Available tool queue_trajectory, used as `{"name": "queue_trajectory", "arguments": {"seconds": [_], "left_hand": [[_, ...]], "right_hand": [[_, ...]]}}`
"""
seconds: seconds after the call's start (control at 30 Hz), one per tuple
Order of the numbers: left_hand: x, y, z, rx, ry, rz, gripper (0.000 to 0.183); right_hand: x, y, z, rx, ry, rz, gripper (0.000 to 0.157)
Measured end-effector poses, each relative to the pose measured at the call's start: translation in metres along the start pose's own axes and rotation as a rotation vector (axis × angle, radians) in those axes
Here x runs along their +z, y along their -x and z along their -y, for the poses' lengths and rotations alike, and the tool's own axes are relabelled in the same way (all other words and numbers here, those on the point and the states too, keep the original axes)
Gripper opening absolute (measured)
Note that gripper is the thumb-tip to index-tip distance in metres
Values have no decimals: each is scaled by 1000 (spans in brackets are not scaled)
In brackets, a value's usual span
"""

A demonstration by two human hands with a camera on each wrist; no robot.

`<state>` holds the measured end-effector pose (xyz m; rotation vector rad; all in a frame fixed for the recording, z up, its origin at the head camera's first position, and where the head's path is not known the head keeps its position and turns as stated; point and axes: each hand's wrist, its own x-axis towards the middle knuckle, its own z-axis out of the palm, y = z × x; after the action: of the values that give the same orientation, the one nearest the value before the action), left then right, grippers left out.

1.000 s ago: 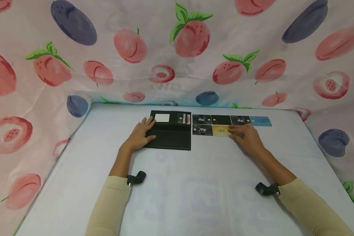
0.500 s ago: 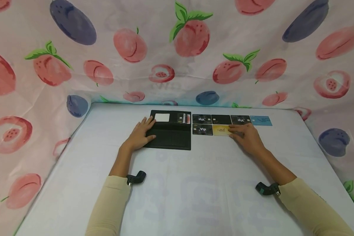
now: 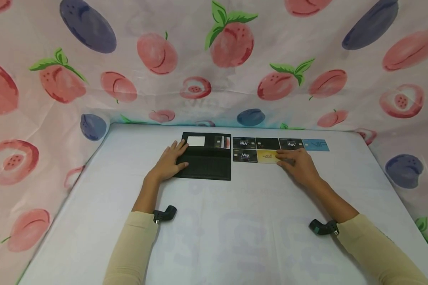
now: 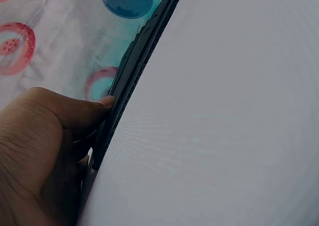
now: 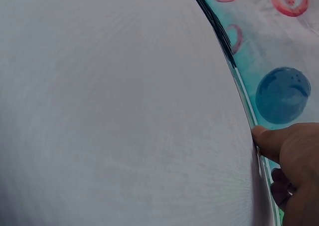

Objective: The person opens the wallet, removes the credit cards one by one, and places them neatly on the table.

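A black wallet [image 3: 207, 168] lies unfolded on the table, with a white panel [image 3: 196, 141] and several cards [image 3: 222, 142] in its upper half. Spread over its left edge, my left hand [image 3: 168, 160] rests with extended fingers; the left wrist view shows the thumb [image 4: 102, 101] at the wallet's rim. To the right, my right hand [image 3: 302, 168] pinches the right end of a gold card [image 3: 266, 156] lying flat. Its palm hides part of the table beyond that card. In the right wrist view, the thumb [image 5: 261, 136] is low at the tabletop.
Beside the gold card lies a black Vip card [image 3: 245, 156]. Above them runs a row: a black Vip card [image 3: 244, 143], a plain black card [image 3: 267, 143], another Vip card [image 3: 289, 143] and a blue card [image 3: 316, 145]. A fruit-print curtain [image 3: 232, 87] stands behind the white table [image 3: 214, 229].
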<state>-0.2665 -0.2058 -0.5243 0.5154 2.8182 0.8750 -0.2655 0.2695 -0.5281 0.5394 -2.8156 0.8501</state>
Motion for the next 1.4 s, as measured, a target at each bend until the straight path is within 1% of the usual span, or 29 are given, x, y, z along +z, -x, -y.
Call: {"name": "queue_trajectory", "arguments": {"seconds": [0.4, 0.73, 1.0, 1.1, 1.3, 1.4], "left_hand": [[0, 0, 0, -10, -16, 0, 75], [-1, 0, -2, -16, -13, 5, 76], [0, 0, -1, -11, -16, 3, 75], [0, 0, -2, -10, -15, 2, 75], [-1, 1, -2, -1, -11, 1, 76], [-1, 1, -2, -4, -14, 2, 76]], "right_hand": [[-1, 1, 1, -13, -14, -7, 31], [1, 0, -1, 15, -5, -10, 32], [3, 0, -4, 14, -1, -9, 33], [3, 0, -4, 3, -11, -18, 32], [2, 2, -1, -32, -47, -63, 27], [2, 0, 3, -35, -60, -65, 26]]}}
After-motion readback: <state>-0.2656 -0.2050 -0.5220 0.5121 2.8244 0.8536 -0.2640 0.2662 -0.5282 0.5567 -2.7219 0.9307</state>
